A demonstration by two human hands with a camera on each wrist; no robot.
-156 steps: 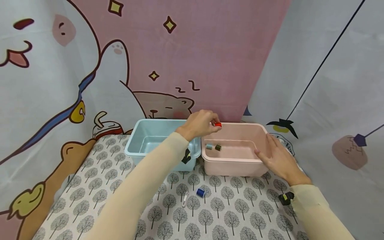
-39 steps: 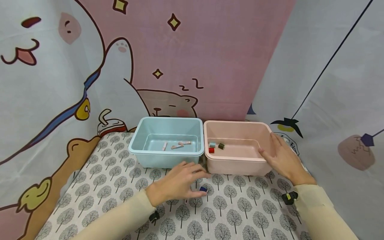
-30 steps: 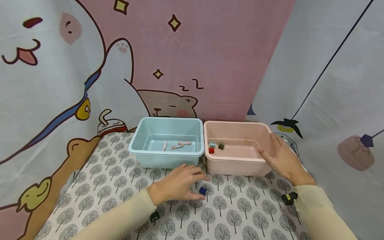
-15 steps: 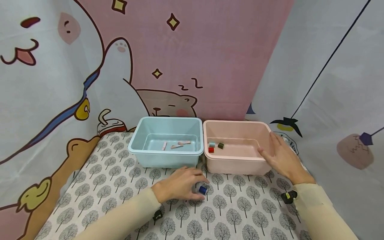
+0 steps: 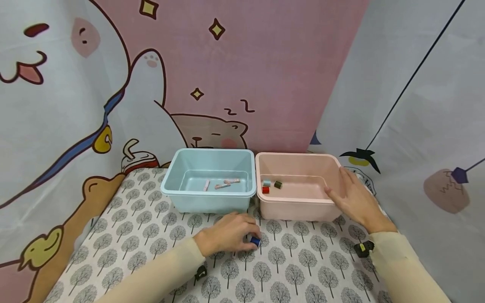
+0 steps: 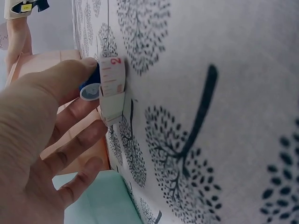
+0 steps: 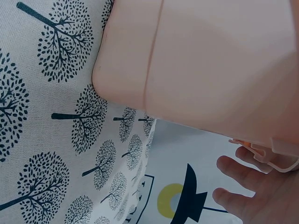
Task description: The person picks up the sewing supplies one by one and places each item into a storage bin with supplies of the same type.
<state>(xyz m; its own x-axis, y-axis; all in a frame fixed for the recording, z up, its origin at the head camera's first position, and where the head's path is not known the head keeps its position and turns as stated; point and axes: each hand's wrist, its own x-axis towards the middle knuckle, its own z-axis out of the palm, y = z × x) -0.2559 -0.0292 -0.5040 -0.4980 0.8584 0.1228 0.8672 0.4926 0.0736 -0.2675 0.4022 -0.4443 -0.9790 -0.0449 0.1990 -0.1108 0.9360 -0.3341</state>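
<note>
My left hand (image 5: pixel 232 232) is low over the cloth in front of the bins. Its thumb and forefinger pinch a blue thread spool (image 5: pixel 255 241), whose pale end (image 6: pixel 90 92) faces the left wrist camera; the other fingers spread loosely. Right beside the spool in that view lies a folded white measuring tape (image 6: pixel 113 86) with red markings, almost wholly hidden by the hand in the head view. My right hand (image 5: pixel 358 202) rests at the right end of the pink bin (image 5: pixel 297 210), fingers fairly straight along the outside of its rim and thumb over the inside.
Inside the pink bin lie a red spool (image 5: pixel 265 190), a light blue spool (image 5: pixel 267 183) and a dark green spool (image 5: pixel 278 184). The light blue bin (image 5: pixel 208 203) stands close on its left, with small folded strips (image 5: pixel 222 185) on its floor. A patterned curtain (image 5: pixel 265 84) hangs behind.
Earlier the left hand held the red spool above the pink bin; that spool now lies inside. The left hand came down to the blue spool and closed its fingers on it. The right hand stayed.
</note>
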